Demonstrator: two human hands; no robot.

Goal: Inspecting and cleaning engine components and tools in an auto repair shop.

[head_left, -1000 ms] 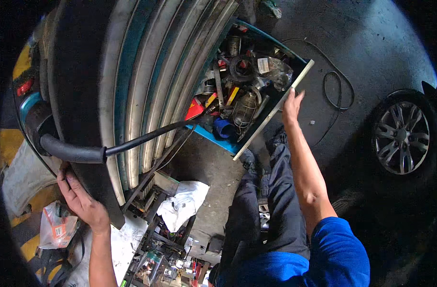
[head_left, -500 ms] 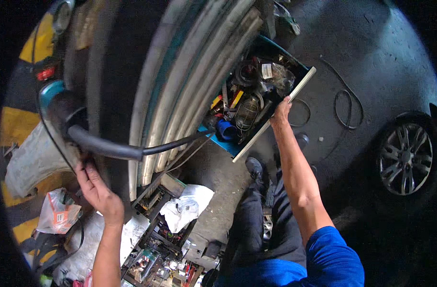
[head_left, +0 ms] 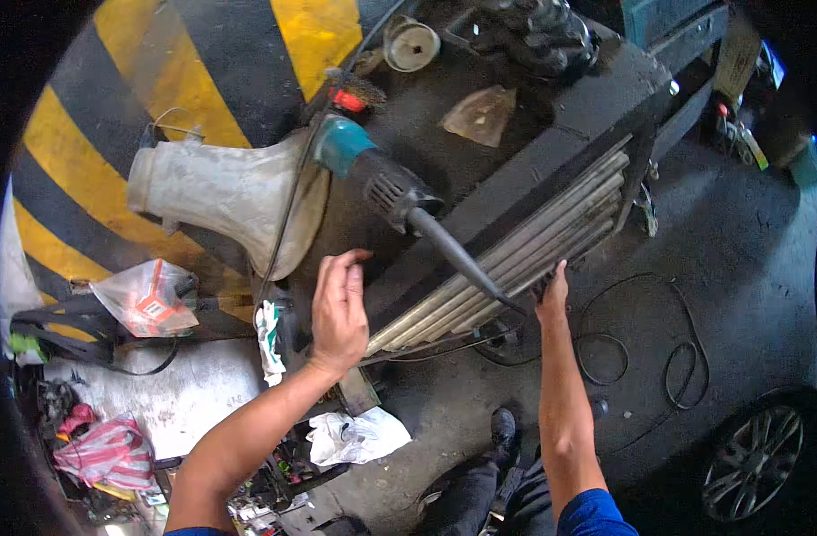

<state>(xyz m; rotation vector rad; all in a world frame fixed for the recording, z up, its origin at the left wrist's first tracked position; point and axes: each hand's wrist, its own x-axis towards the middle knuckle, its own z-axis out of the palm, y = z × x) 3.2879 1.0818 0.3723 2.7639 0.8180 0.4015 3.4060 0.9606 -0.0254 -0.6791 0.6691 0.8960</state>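
Drawers (head_left: 560, 228) with pale metal fronts line the side of a dark cabinet (head_left: 543, 174), slanting between the person's two hands; the left hand (head_left: 340, 313) is over the near end of the cabinet top, its fingers loosely bent, partly open and with nothing visible in them; the right hand (head_left: 552, 290) is at the lower drawer fronts, one digit extended, the others in shadow, so their opening and any hold cannot be told; a teal-and-black power tool (head_left: 395, 192) lies on the cabinet top, its cord (head_left: 453, 255) crossing the drawers; a pale flared piece (head_left: 230, 192) lies beside it.
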